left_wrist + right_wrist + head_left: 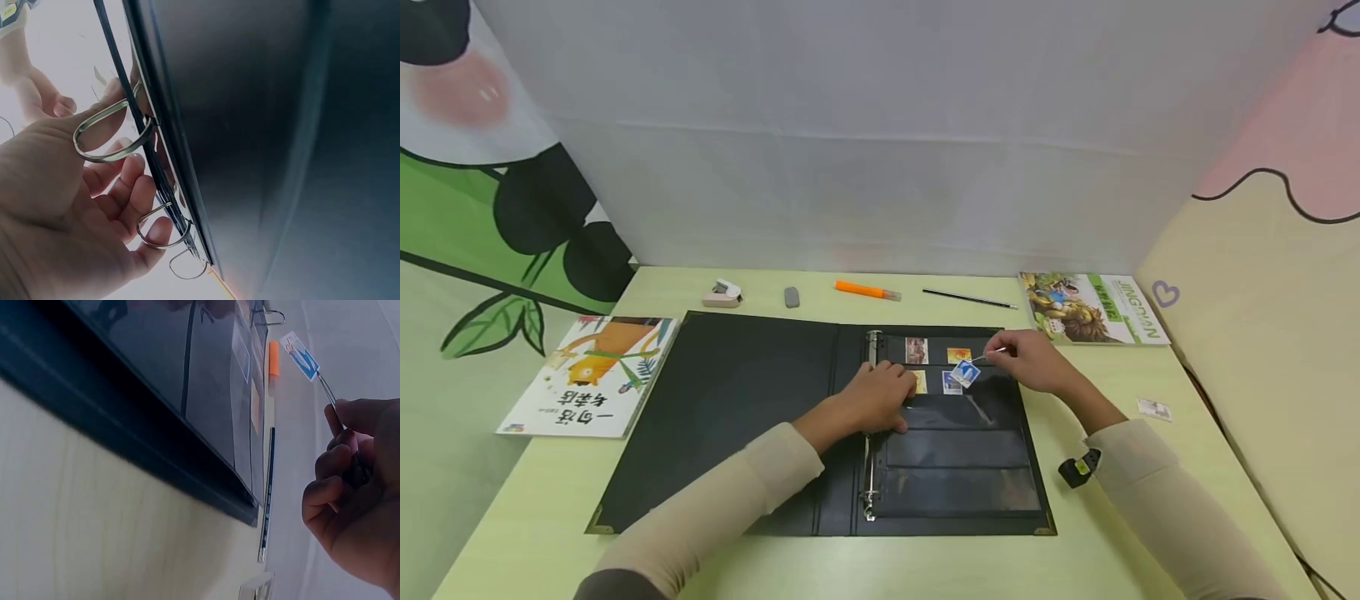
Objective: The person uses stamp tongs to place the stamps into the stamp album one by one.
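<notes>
My right hand (1026, 358) pinches a pair of metal tweezers (327, 392) between thumb and fingers. At their tips is a small blue-and-white stamp (301, 357), tilted, held over the second pocket row in the head view. A black ring-binder stamp album (752, 383) lies spread on the table, its clear-pocket page (955, 450) on the right side. Several stamps fill the top two rows, including a brown one (917, 351) and an orange one (958, 355). My left hand (876, 396) rests on the page beside the metal rings (112, 134), fingers loosely bent, partly covering a yellow stamp (920, 382).
Behind the album lie a stapler (723, 294), a grey eraser (792, 297), an orange marker (867, 290) and a black pencil (970, 298). Books flank it at left (591, 375) and back right (1093, 308). A loose stamp (1154, 409) lies on the table at right.
</notes>
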The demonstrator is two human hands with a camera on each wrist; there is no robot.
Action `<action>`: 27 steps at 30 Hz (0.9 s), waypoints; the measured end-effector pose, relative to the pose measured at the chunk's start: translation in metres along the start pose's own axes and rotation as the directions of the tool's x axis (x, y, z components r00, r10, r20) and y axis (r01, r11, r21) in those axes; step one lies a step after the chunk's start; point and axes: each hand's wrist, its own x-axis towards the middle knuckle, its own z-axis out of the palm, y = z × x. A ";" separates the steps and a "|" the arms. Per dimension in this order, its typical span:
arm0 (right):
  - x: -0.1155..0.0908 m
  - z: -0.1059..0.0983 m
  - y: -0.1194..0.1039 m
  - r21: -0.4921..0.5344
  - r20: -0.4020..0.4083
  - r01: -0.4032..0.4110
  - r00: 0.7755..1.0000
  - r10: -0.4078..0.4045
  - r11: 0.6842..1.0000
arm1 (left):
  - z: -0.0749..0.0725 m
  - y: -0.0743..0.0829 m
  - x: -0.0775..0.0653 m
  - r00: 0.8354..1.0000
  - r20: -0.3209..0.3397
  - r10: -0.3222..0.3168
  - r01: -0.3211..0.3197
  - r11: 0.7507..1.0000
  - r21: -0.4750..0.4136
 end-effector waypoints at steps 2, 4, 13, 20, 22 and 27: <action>0.008 0.007 -0.004 -0.016 0.002 0.017 1.000 -0.017 1.000 | 0.001 0.001 0.000 1.000 -0.014 0.005 -0.005 1.000 0.001; 0.014 0.016 -0.006 -0.035 0.016 0.022 1.000 -0.021 0.999 | 0.005 0.002 0.000 1.000 -0.019 0.013 -0.013 1.000 0.001; 0.035 0.038 -0.027 -0.065 0.142 0.107 0.985 -0.097 0.992 | 0.006 0.000 0.001 1.000 -0.024 -0.004 0.005 1.000 0.026; 0.038 0.046 -0.040 -0.095 0.287 0.230 0.938 -0.195 0.968 | 0.001 0.000 -0.001 1.000 -0.032 0.000 0.001 0.999 0.035; 0.039 0.049 -0.042 -0.113 0.309 0.253 0.928 -0.208 0.961 | 0.000 0.000 -0.001 1.000 -0.026 0.000 0.001 0.999 0.032; 0.041 0.055 -0.046 -0.109 0.349 0.269 0.912 -0.217 0.957 | 0.001 0.002 -0.001 1.000 -0.016 0.000 0.001 1.000 0.024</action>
